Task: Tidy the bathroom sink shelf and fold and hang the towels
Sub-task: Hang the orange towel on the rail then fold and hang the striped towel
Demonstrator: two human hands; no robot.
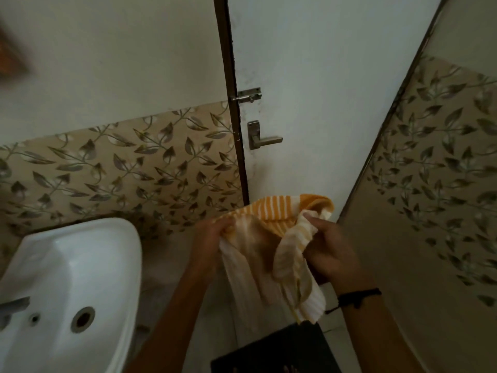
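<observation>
Status: towel stage, early. Orange-and-white striped towel point(258, 232) is held in mid-air in front of the door point(309, 103), right of the sink point(80, 265), touching neither. Left hand point(212, 238) grips the top edge, fingers curled into the cloth. Right hand point(330, 251) pinches a bunched corner between thumb and fingers; black wristband point(359, 296) on that wrist. Hands are apart with the striped end arched between them, and the rest of the cloth hangs down crumpled.

Done, as far as visible: towel is in hand. No clean fold lines and edges not aligned, so I'd call the fold just starting at best. Left: square the corners, fold, hang. No rail or hook in view, so can't say where it goes. Only one towel in view; task says towels, so likely more to do. Sink shelf is out of view, can't judge that part.

Dark flat thing point(269, 348) at bottom of view, below the towel's hanging end: mat or cloth, can't tell. Door handle point(265, 138) and bolt point(248, 95) sit above the towel, well clear.
</observation>
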